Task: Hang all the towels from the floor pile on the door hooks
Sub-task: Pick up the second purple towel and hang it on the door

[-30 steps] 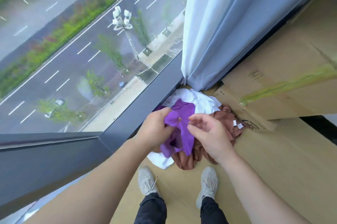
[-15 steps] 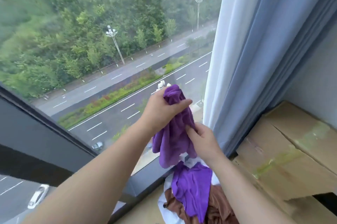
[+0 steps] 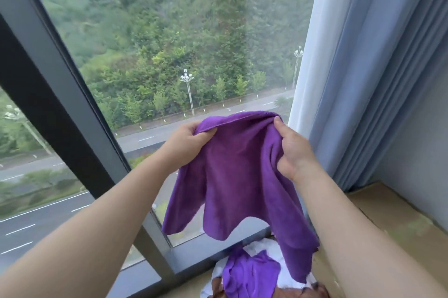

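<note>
A: Biggest first. What's seen?
B: A window (image 3: pixel 169 43) fills most of the view, w/ a dark frame (image 3: pixel 43 108) on the L side. A blue curtain (image 3: pixel 375 67) hangs at the R. Cardboard (image 3: pixel 400 229) is laid below the curtain, by the wall. No door or hooks are shown.

A: And the towel?
B: The purple towel (image 3: pixel 242 171) is held up in front of the glass, spread betw. both hands, its lower edge hanging free above the floor pile (image 3: pixel 242 285). In the pile a second purple towel (image 3: pixel 252 271) is seen on top of a white towel (image 3: pixel 264 246), w/ a brown towel (image 3: pixel 320 294) at the bottom edge.

A: Grips?
B: Left hand (image 3: pixel 186 145): the top edge is pinched, thumb over the hem, fingers curled behind. Right hand (image 3: pixel 293 149): the other corner is pinched betw. thumb and fingers, cloth bunched under the palm.

A: Stage?
B: Judged early: one towel in hand, none hung, at least three on the floor.

A: What could go wrong?
B: The hooks must be found by a turn away from the window. The long hanging corner could be trodden on, or snagged on the cardboard, during that turn. Only the hem is pinched, so a corner could be lost if one grip is loosened before the cloth is over a hook. If hung by a thin edge, it could be pulled off by its own wt.
</note>
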`<move>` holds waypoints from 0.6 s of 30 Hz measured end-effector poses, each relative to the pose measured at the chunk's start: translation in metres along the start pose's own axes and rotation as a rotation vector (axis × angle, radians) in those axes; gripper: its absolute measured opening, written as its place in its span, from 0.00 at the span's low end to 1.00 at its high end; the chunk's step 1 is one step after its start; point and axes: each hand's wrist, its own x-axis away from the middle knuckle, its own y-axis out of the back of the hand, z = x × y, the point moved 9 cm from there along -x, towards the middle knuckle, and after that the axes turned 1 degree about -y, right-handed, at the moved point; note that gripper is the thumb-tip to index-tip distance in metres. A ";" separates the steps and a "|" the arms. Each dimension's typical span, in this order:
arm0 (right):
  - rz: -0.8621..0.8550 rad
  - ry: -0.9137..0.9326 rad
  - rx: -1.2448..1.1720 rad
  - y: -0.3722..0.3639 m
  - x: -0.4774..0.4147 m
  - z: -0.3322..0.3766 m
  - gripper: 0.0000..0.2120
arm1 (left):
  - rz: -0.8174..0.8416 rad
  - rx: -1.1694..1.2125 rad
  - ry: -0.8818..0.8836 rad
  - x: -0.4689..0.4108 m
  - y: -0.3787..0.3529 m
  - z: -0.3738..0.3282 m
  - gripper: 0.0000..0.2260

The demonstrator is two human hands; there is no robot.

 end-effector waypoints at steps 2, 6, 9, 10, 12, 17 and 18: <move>0.017 -0.031 0.033 -0.011 0.007 -0.014 0.21 | -0.025 0.095 0.061 0.015 0.013 0.001 0.10; 0.094 -0.051 0.062 -0.041 0.022 -0.034 0.14 | -0.025 0.155 0.160 0.042 0.046 0.007 0.14; 0.174 -0.008 0.146 -0.076 0.039 -0.040 0.04 | -0.063 0.078 0.227 0.066 0.079 0.021 0.15; 0.200 0.016 0.190 -0.089 0.047 -0.043 0.03 | -0.088 0.070 0.230 0.076 0.091 0.024 0.15; 0.236 0.077 0.304 -0.116 0.063 -0.053 0.07 | -0.144 0.068 0.176 0.098 0.120 0.024 0.15; 0.385 0.173 0.577 -0.185 0.112 -0.102 0.08 | -0.253 0.071 0.166 0.157 0.191 0.034 0.21; 0.419 0.173 0.591 -0.197 0.122 -0.112 0.07 | -0.273 0.041 0.189 0.167 0.202 0.038 0.23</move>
